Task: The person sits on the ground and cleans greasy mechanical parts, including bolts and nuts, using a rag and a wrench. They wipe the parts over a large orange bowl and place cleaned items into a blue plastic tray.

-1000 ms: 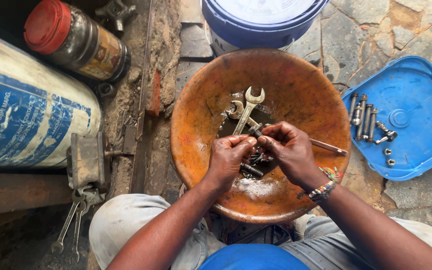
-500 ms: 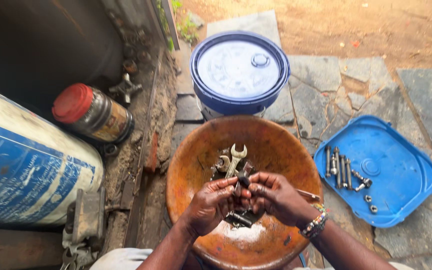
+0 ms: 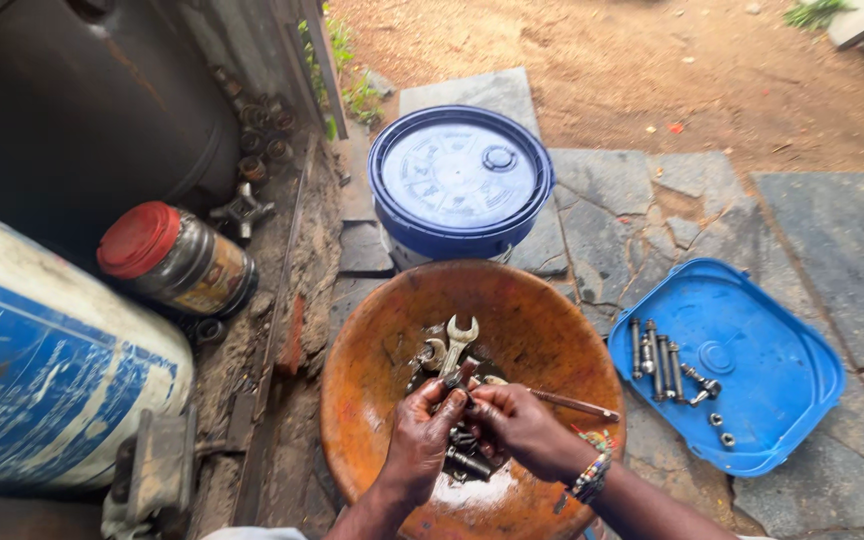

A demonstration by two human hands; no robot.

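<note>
Both hands meet over the orange bowl [image 3: 372, 330]: the left hand [image 3: 422, 435] and right hand [image 3: 517, 425] pinch a small dark part together. Wrenches [image 3: 452, 350] remain at twelve o'clock; cleaned-looking bolts [image 3: 657, 360] already lie on the blue lid [image 3: 772, 400] at three o'clock.

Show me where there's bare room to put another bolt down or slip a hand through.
Free: the near and right part of the blue lid, beyond its bolts; the stone slabs right of the lidded bucket. Crowded: the orange basin's middle, where both hands work over spanners and parts; the left edge, with jar and drum.
</note>
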